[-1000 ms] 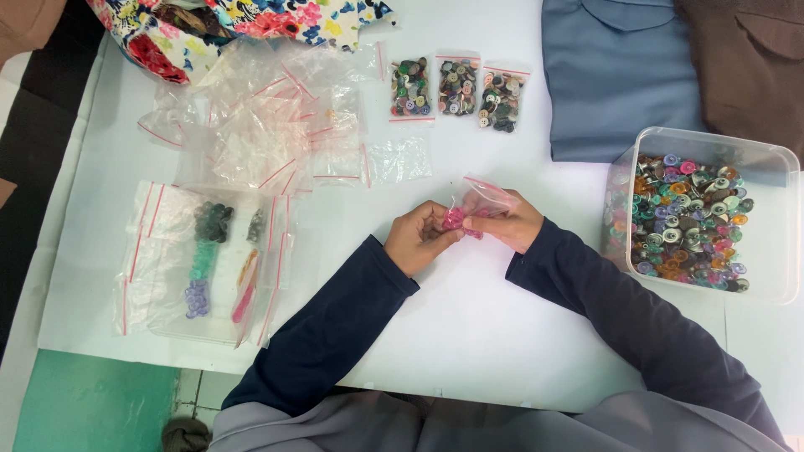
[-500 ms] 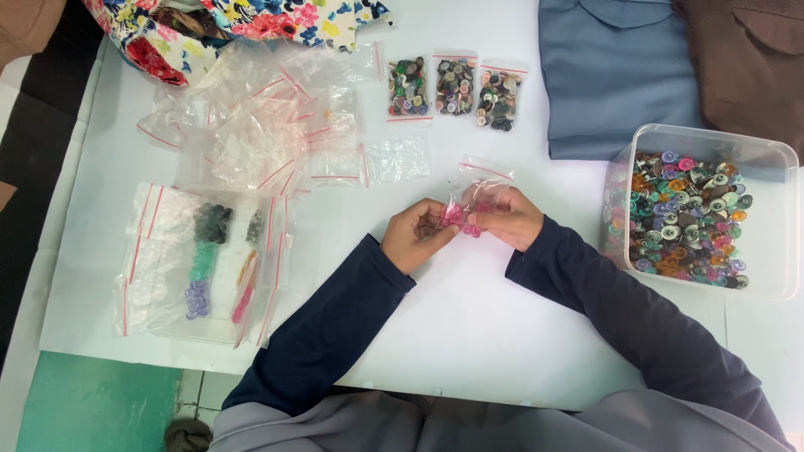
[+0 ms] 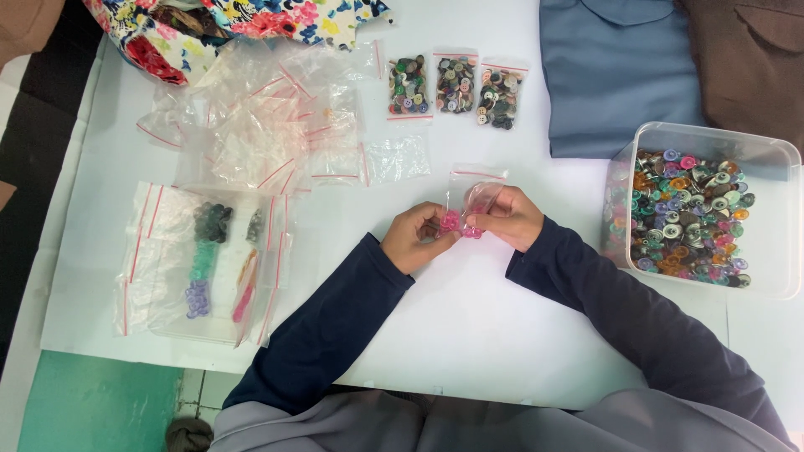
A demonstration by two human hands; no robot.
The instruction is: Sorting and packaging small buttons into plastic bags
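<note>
A small clear zip bag [image 3: 471, 186] with a red seal strip stands between my two hands at the middle of the white table [image 3: 469, 318]. Pink buttons [image 3: 452, 223] sit in its lower end. My left hand [image 3: 416, 236] pinches the bag's lower left side at the pink buttons. My right hand [image 3: 507, 217] grips the bag's right side, fingers curled over it. Both sleeves are dark blue.
A clear plastic tub [image 3: 779, 218] of mixed buttons stands at the right. Three filled small bags [image 3: 453, 84] lie at the back. A heap of empty zip bags [image 3: 260, 125] and larger bags with sorted buttons [image 3: 205, 255] lie left. Folded blue [image 3: 615, 71] and brown [image 3: 749, 59] cloth lie back right.
The bag has turned between my hands, its open end now pointing away from me; the hands stayed at the same spot on the table.
</note>
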